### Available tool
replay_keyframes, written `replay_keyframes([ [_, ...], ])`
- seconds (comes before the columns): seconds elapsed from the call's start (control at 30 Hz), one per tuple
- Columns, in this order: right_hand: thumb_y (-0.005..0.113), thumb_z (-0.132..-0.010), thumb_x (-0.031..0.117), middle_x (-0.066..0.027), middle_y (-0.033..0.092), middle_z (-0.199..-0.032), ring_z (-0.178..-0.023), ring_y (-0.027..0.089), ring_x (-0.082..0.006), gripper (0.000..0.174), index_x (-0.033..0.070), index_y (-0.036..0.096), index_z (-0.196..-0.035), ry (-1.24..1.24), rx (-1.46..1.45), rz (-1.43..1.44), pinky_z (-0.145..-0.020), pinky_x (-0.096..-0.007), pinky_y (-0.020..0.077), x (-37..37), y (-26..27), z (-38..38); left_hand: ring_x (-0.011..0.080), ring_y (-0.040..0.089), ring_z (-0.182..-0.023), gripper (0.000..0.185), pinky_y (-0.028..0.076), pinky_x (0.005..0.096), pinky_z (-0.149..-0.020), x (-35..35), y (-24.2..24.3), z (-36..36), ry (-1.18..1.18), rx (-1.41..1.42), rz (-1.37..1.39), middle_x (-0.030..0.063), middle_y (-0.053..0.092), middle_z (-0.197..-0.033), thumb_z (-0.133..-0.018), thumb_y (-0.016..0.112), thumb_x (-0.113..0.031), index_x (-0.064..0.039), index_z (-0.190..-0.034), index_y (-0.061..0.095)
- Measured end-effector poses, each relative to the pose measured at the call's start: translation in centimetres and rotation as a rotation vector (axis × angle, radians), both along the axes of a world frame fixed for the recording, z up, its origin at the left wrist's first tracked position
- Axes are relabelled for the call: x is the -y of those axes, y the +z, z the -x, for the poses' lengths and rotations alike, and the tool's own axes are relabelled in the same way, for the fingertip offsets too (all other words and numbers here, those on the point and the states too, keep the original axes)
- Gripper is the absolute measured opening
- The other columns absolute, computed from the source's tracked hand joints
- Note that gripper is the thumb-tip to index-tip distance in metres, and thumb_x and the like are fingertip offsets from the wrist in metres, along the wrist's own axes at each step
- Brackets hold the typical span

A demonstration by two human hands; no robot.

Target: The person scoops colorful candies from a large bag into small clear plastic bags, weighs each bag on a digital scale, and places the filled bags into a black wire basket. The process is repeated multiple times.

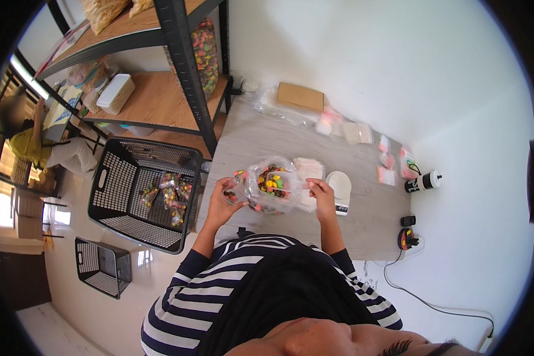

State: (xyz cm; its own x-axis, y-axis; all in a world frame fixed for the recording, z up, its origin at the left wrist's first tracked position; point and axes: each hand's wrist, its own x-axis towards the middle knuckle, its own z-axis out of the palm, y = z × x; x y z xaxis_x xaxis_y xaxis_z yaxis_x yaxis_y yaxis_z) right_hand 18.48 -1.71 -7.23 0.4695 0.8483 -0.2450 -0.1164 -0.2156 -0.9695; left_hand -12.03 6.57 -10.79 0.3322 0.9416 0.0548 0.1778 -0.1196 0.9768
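My left hand (221, 202) holds a small clear plastic pouch or cup (232, 190) with a few colourful candies showing in it; which of the two I cannot tell. Right beside it stands a large clear plastic bag (253, 171), its mouth spread wide, full of brown, yellow, red and green candies (269, 192). The fingers of my right hand (321, 194) grip the handle of a clear plastic scoop (286, 181). The scoop's bowl lies over the candies inside the bag mouth, with some yellow and green ones in it.
A white kitchen scale (339, 189) and stacked clear packets (309, 168) sit right of the bag. A cardboard box (300, 97) lies at the wall. Left of the table (267, 133), a black crate (144, 149) holds several filled bags (170, 192). A person (31, 142) sits beyond the shelf (155, 102).
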Motion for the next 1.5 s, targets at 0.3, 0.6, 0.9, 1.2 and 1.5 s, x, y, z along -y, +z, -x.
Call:
replay_keyframes([
  [0.3, 0.060, -0.097, 0.012, -0.0041, 0.071, -0.092, -0.073, 0.050, -0.0073, 0.018, 0.002, 0.069, -0.109, 0.109, 0.140, -0.130, -0.068, -0.0219, 0.0408, -0.7, 6.9, 2.9, 0.0211, 0.055, -0.117, 0.085, 0.054, 0.0297, -0.079, 0.0, 1.6, -0.5, -0.017, -0.131, -0.134, 0.0107, 0.054, -0.128, -0.062, 0.092, -0.005, -0.006, -0.133, 0.043],
  [0.6, 0.061, -0.087, 0.003, -0.0069, 0.070, -0.093, -0.082, 0.060, -0.0249, 0.018, 0.008, 0.069, -0.102, 0.422, 1.031, -0.535, -0.079, -0.0355, 0.0396, -0.7, 11.5, 8.6, 0.0216, 0.058, -0.114, 0.083, 0.049, 0.0332, -0.093, 0.1, 2.5, -1.0, -0.022, -0.062, -0.152, 0.0110, 0.058, -0.123, -0.063, 0.092, -0.008, -0.006, -0.131, 0.045],
  [0.9, 0.059, -0.091, 0.004, -0.0063, 0.066, -0.087, -0.084, 0.057, -0.0259, 0.012, 0.007, 0.068, -0.099, 0.176, 1.063, -0.313, -0.079, -0.0372, 0.0373, -0.5, 9.4, 4.9, 0.0182, 0.056, -0.112, 0.082, 0.051, 0.0326, -0.092, -0.8, 3.7, 1.6, -0.010, 0.297, 0.107, 0.0075, 0.056, -0.118, -0.064, 0.088, -0.003, -0.006, -0.134, 0.045],
  [1.2, 0.058, -0.087, 0.000, -0.0059, 0.069, -0.100, -0.093, 0.058, -0.0264, 0.024, 0.009, 0.068, -0.107, 0.273, 1.036, -0.231, -0.083, -0.0394, 0.0379, 0.3, 5.7, 4.3, 0.0305, 0.054, -0.124, 0.088, 0.045, 0.0494, -0.109, -1.4, 6.7, 3.7, -0.185, 0.868, 0.383, 0.0153, 0.054, -0.128, -0.067, 0.079, -0.011, -0.001, -0.145, 0.039],
  [1.5, 0.058, -0.086, 0.002, -0.0012, 0.069, -0.102, -0.100, 0.057, -0.0234, 0.025, 0.013, 0.070, -0.105, 0.324, 1.122, -0.316, -0.087, -0.0375, 0.0379, 0.1, 3.8, 3.4, 0.0296, 0.055, -0.121, 0.081, 0.043, 0.0513, -0.108, -0.5, 2.7, 3.2, -0.167, 0.738, 0.522, 0.0135, 0.054, -0.126, -0.074, 0.074, -0.007, -0.004, -0.146, 0.037],
])
